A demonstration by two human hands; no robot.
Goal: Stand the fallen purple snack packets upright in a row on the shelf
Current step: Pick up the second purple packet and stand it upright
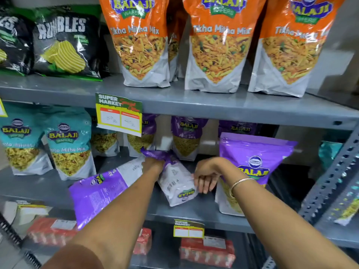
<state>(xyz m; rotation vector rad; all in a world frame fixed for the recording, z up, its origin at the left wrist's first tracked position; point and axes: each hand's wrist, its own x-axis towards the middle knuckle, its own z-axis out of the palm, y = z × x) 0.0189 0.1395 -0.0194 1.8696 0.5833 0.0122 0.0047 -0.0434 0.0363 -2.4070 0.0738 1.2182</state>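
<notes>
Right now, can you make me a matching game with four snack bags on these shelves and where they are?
Things:
1. orange packets
2. black Rumbles bag
3. teal packet
4. purple packet in both hands

Places:
A. middle shelf, left side, upright
B. top shelf, left side
C. top shelf, right of the black bags
D. middle shelf, tipped over, top end towards the back

Pairs: 1-C, 2-B, 3-A, 4-D

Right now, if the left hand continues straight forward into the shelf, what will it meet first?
Probably the upright purple Balaji packet at the back of the shelf, behind the price tag. The left hand already grips the purple top of the fallen white-backed packet. Depth is unclear.
</notes>
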